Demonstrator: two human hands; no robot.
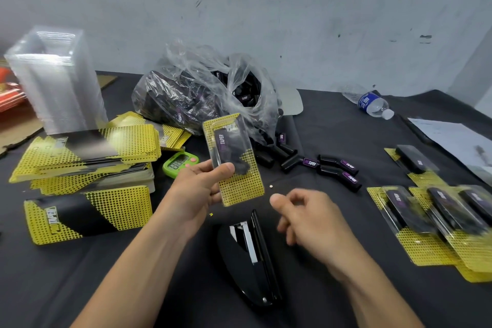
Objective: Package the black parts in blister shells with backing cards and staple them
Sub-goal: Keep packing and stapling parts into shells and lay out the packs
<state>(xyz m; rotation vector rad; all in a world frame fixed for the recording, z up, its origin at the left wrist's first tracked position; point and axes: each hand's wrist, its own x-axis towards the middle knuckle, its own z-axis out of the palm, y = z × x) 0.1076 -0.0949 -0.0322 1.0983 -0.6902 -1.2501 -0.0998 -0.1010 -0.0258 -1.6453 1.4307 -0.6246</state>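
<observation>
My left hand (198, 185) grips an assembled pack (233, 160) above the table: a clear blister shell holding a black part over a yellow dotted backing card. Its thumb lies across the shell's front. My right hand (308, 217) hovers just right of the pack with fingers loosely curled and nothing in it. A black stapler (253, 255) lies on the table below both hands. Loose black parts (335, 166) lie right of centre. Backing cards (87, 152) are piled at the left, one card (87, 214) lying apart in front.
A tall stack of clear blister shells (57, 80) stands at the back left. A plastic bag (202, 93) of black parts sits behind the pack. Finished packs (436, 224) lie at the right. A green timer (181, 164), a water bottle (372, 104) and a paper sheet (452, 138) are also here.
</observation>
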